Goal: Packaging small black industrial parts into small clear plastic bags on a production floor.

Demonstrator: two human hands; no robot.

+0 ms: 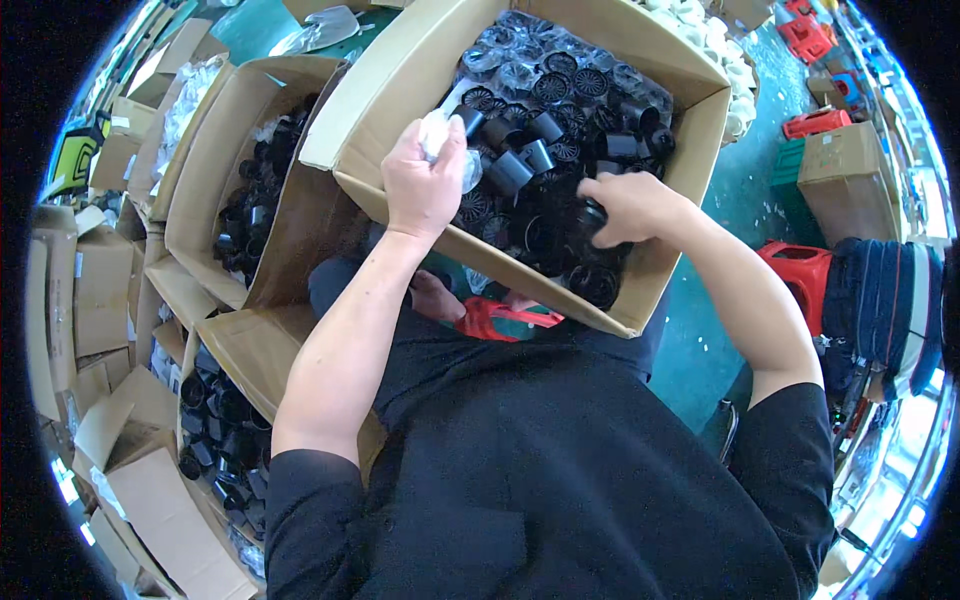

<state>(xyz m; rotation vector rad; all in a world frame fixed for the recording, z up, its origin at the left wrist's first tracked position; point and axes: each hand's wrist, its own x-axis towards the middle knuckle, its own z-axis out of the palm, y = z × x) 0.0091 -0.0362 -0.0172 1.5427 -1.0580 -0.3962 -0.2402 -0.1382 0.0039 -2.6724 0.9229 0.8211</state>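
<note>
A large open cardboard box (375, 110) stands in front of me, with many black plastic parts (515, 168) in it, some cup-shaped and some round and slotted like grilles. My left hand (420, 190) is closed above the box's near left side. A small white piece (434, 132) shows between its fingers, its kind unclear; clear plastic film (471, 172) lies right beside the hand. Inside the box's right half, my right hand (638, 205) curls its fingers round a black plastic part (592, 212), partly hidden by the fingers.
More cardboard boxes (205, 195) with black parts stand at my left. A red stool (508, 318) shows below the box, another red stool (798, 275) at the right beside dark clothing (880, 300). White parts (695, 35) are heaped at the far right. A brown carton (845, 180) stands near.
</note>
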